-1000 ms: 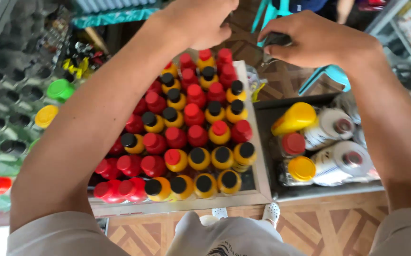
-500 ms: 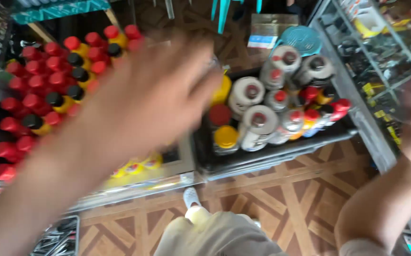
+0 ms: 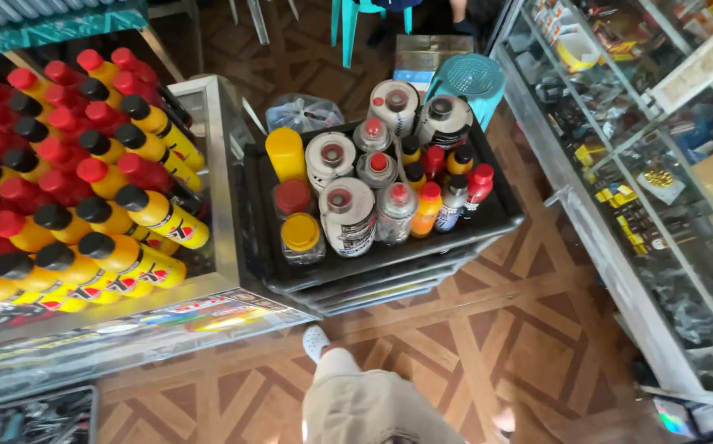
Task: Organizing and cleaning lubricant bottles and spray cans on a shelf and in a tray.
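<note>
Centre frame, a black tray (image 3: pixel 500 220) holds white spray cans (image 3: pixel 348 215) and small bottles (image 3: pixel 427 208). Neither hand shows, so their grip cannot be told.

Beige trousers (image 3: pixel 373 407) and a white perforated clog (image 3: pixel 315 339) are worn

A single head-worn camera looks steeply down from standing height onto a black tray (image 3: pixel 500 220) of cans at centre frame. Left of the tray sits a glass case (image 3: pixel 216 164); below it, patterned floor (image 3: pixel 488 329).
</note>
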